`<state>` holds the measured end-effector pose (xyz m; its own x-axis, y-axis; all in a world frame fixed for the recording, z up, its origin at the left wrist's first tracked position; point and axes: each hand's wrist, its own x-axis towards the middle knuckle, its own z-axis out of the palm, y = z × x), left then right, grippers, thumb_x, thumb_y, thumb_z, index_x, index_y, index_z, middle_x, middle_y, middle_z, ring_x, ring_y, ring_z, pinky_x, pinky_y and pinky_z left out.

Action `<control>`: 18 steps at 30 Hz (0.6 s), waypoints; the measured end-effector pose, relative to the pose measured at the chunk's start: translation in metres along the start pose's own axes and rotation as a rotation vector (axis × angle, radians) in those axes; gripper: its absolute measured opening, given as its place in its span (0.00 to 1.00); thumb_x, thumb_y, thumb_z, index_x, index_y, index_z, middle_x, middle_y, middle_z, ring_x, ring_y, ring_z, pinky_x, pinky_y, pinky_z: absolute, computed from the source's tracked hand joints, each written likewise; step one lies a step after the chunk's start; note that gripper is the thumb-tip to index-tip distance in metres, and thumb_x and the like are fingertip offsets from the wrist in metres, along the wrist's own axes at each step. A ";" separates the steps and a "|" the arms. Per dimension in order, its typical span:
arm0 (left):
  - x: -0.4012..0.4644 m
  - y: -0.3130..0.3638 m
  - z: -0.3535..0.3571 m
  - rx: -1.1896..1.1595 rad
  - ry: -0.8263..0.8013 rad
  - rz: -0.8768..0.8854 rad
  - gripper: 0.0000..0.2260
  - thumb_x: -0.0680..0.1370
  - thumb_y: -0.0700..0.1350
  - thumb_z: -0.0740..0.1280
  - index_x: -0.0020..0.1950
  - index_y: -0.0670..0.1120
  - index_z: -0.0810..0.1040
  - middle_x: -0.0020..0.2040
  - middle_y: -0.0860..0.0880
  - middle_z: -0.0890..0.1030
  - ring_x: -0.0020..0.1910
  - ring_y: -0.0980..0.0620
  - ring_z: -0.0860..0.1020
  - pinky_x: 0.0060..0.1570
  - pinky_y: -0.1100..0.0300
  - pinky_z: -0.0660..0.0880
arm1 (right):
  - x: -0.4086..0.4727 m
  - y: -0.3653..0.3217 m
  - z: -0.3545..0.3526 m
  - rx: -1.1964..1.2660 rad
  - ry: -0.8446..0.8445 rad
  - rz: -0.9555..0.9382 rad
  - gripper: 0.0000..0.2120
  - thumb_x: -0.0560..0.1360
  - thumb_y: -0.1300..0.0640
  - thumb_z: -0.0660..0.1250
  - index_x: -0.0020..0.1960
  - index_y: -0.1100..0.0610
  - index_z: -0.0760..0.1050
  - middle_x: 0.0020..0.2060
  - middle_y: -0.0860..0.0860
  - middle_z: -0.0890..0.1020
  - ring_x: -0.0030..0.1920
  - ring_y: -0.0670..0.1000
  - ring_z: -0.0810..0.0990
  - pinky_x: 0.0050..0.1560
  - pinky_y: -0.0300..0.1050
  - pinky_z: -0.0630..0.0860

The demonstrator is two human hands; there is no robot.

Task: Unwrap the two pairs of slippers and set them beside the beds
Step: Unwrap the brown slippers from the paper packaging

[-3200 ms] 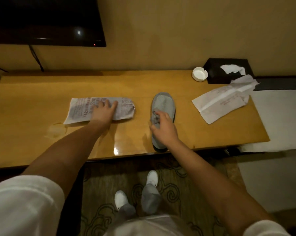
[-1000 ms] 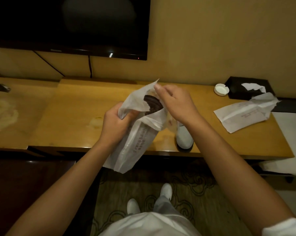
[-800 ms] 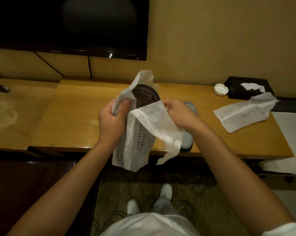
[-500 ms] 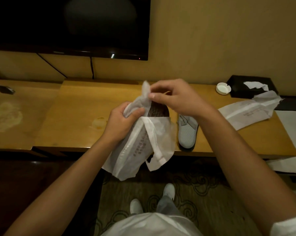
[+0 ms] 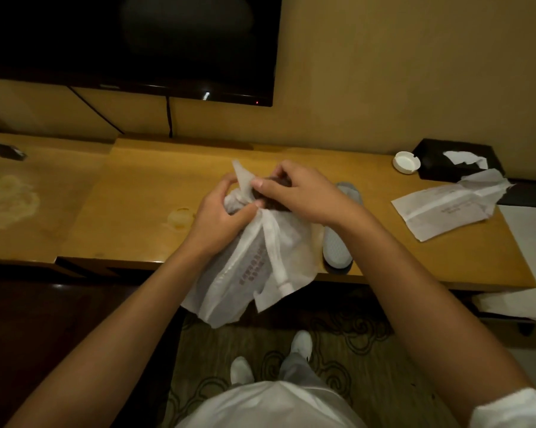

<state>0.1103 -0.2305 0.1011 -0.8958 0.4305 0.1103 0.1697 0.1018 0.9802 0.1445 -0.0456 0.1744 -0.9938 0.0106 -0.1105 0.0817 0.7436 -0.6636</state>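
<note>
A torn white paper wrapper with printed text hangs over the desk's front edge, and the dark sole of a slipper pokes out of its top. My left hand grips the wrapper's upper left part. My right hand pinches the slipper's dark sole at the wrapper's torn mouth. An unwrapped grey slipper pair lies on the wooden desk just right of the wrapper, partly hidden by my right wrist. An empty torn wrapper lies flat at the desk's right end.
A wall-mounted TV hangs above the desk. A white ashtray and a black tissue box stand at the back right. White bedding lies beyond the desk's right end. My feet stand on patterned carpet.
The second wrapper came off the desk into both hands and its top was torn open. My right hand moved from the torn flap down onto the exposed dark sole.
</note>
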 end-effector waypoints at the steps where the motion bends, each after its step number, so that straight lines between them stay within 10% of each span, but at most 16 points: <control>1: 0.001 0.000 -0.001 0.012 0.033 0.015 0.13 0.73 0.53 0.72 0.57 0.57 0.78 0.47 0.55 0.85 0.44 0.58 0.83 0.42 0.59 0.79 | -0.002 0.004 -0.003 0.042 -0.059 0.008 0.20 0.77 0.36 0.68 0.47 0.54 0.75 0.36 0.45 0.77 0.36 0.44 0.75 0.35 0.42 0.66; 9: 0.004 0.002 0.005 0.039 0.086 -0.003 0.16 0.74 0.57 0.73 0.47 0.45 0.76 0.41 0.43 0.81 0.38 0.52 0.79 0.35 0.49 0.76 | -0.008 0.021 -0.016 0.107 0.027 0.016 0.21 0.75 0.39 0.73 0.44 0.58 0.81 0.35 0.53 0.80 0.36 0.47 0.77 0.37 0.46 0.69; 18: -0.002 -0.011 0.006 -0.045 -0.341 -0.139 0.22 0.70 0.56 0.78 0.61 0.55 0.80 0.57 0.56 0.85 0.55 0.56 0.84 0.47 0.64 0.81 | 0.007 0.021 -0.033 0.731 0.415 0.092 0.15 0.75 0.51 0.77 0.46 0.63 0.78 0.38 0.54 0.80 0.40 0.52 0.79 0.42 0.49 0.74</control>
<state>0.1130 -0.2267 0.0891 -0.7192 0.6903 -0.0785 0.0307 0.1445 0.9890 0.1366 -0.0074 0.1841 -0.9161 0.4008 -0.0011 0.0492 0.1097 -0.9927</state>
